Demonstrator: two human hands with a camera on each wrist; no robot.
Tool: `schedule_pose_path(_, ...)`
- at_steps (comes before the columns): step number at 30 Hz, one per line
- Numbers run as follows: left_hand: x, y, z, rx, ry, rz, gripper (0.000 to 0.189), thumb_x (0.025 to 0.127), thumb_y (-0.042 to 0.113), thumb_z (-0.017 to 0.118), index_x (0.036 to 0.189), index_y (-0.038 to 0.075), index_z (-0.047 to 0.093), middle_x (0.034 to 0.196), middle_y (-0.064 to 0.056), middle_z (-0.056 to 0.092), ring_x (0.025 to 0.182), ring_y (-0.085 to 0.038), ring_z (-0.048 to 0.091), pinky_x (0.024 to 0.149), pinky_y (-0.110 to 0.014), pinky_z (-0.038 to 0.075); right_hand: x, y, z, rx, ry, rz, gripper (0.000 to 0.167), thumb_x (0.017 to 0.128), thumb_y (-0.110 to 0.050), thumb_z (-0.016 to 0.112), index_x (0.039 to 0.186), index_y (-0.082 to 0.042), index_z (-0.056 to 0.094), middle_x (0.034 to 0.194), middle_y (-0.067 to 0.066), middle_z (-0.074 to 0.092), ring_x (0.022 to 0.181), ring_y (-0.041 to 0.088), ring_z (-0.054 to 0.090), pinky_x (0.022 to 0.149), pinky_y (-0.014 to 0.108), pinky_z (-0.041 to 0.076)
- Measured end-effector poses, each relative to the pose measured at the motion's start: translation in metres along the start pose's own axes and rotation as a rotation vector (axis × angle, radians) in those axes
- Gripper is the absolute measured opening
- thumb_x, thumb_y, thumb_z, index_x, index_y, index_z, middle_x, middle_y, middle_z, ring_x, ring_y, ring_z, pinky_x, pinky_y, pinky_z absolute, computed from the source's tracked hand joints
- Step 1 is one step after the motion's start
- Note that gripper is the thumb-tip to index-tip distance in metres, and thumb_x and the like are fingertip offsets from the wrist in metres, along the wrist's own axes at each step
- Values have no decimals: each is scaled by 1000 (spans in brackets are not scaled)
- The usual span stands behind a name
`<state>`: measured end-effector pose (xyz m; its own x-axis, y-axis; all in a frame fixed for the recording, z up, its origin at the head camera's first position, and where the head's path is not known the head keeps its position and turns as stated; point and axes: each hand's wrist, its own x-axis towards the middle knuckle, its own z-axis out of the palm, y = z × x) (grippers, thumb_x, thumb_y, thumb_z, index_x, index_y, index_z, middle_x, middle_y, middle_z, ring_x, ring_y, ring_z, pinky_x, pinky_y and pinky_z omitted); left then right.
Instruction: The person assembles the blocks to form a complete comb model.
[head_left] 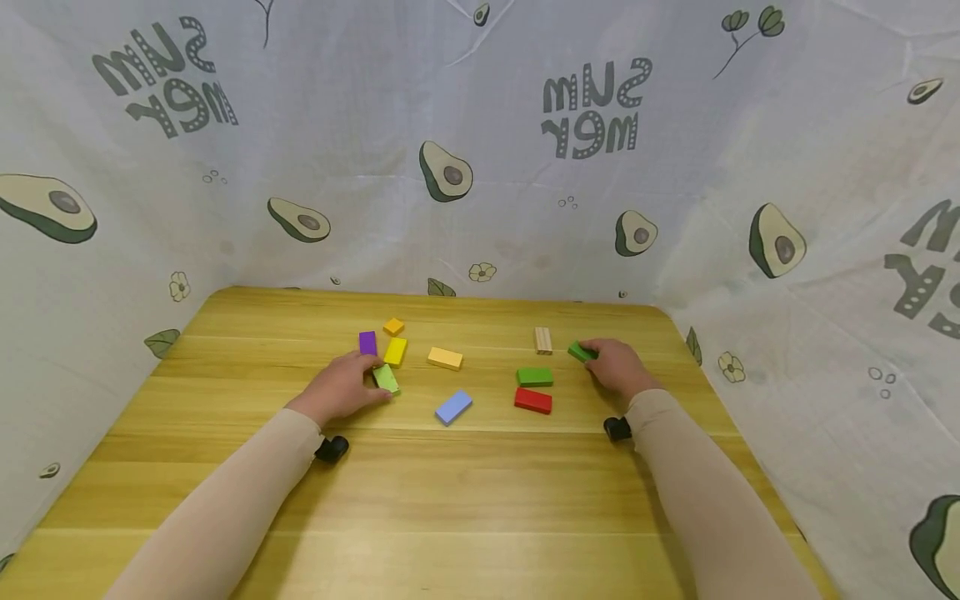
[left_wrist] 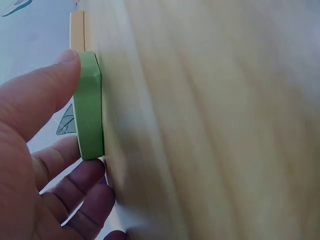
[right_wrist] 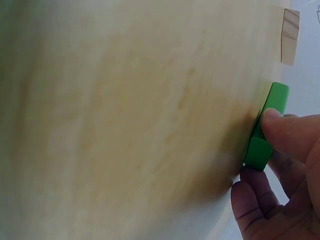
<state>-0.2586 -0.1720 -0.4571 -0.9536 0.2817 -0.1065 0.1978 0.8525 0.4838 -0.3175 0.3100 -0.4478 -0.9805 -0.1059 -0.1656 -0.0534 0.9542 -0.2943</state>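
Observation:
My left hand (head_left: pixel 341 388) holds a light green block (head_left: pixel 387 380) at the table's left side. In the left wrist view the thumb lies at one end of that block (left_wrist: pixel 90 107) and fingers curl at the other. A purple block (head_left: pixel 367 342) and a yellow block (head_left: pixel 396 352) lie just beyond this hand. My right hand (head_left: pixel 618 367) pinches a green block (head_left: pixel 581 352) at the right. The right wrist view shows the thumb over this block (right_wrist: pixel 267 125) and fingers at its lower end. A plain wooden block (head_left: pixel 543 341) lies to its left.
On the wooden table (head_left: pixel 450 517) lie an orange block (head_left: pixel 393 327), a pale yellow block (head_left: pixel 446 359), a blue block (head_left: pixel 453 408), a second green block (head_left: pixel 535 377) and a red block (head_left: pixel 533 401). A printed cloth (head_left: pixel 360 108) hangs behind and beside the table.

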Motion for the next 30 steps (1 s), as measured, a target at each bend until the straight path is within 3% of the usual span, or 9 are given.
schedule_pose_path(8,1,-1,-1,-88,-25,-26,72,94,40,80,150,3,56,156,-22,52,146,-47,45,122,-62,35,-2,0,0,6,2,13,50,108,-15,57,156,-3,49,155,31,49,138,50,51,115,61,42)
schedule_pose_path(30,3,-2,0,-135,-31,-81,70,94,38,81,149,4,56,156,-23,52,143,-46,46,121,-62,36,2,4,1,3,22,-20,51,106,-13,60,154,-2,51,152,31,53,134,50,55,114,61,44)
